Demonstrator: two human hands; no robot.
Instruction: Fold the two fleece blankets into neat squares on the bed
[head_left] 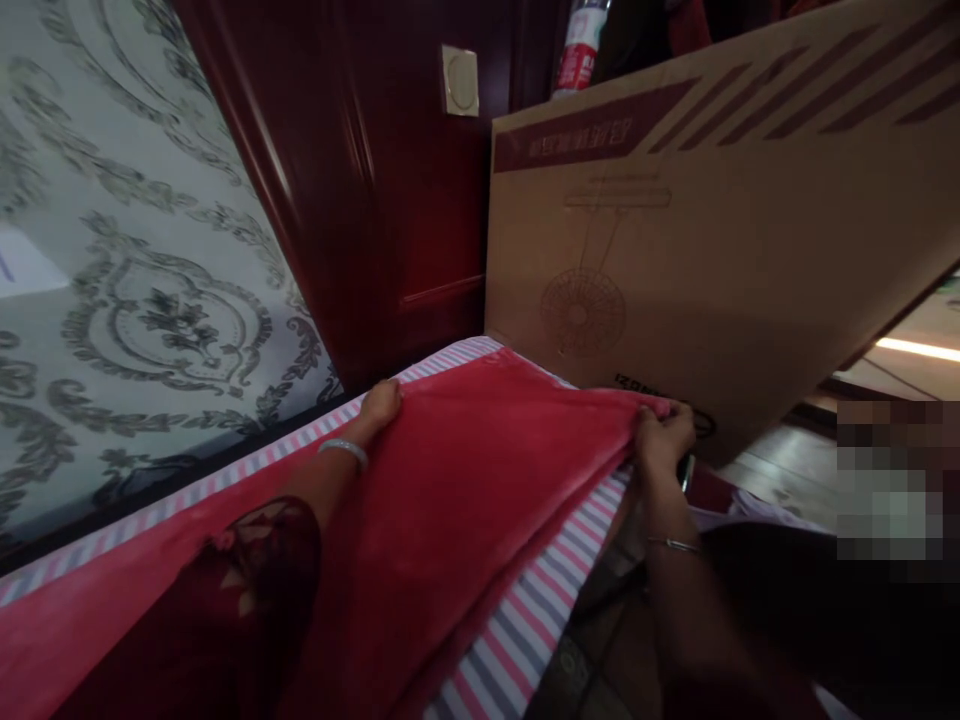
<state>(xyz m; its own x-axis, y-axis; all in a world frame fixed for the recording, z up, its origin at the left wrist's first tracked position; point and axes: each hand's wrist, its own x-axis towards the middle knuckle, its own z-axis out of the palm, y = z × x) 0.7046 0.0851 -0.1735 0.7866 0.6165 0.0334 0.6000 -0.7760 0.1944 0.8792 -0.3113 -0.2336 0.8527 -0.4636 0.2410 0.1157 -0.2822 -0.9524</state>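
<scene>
A red plush cloth, maybe a blanket [465, 470], is spread over a striped sheet [517, 630] in white, pink and grey. My left hand [384, 403], with a bracelet at its wrist, has its fingers curled on the cloth's far left edge. At the right corner, my right hand [666, 435] pinches the cloth and lifts it a little, so its right edge rises off the striped sheet. The fingertips of both hands are partly hidden by the cloth and the backs of the hands.
Behind the cloth leans a large cardboard box [720, 230]. A bottle [582, 45] with a red label stands behind its top edge. Dark red wood panelling [420, 200] and patterned wallpaper [172, 300] border the left side. Tiled floor [795, 465] shows at right, beside a blurred-out patch.
</scene>
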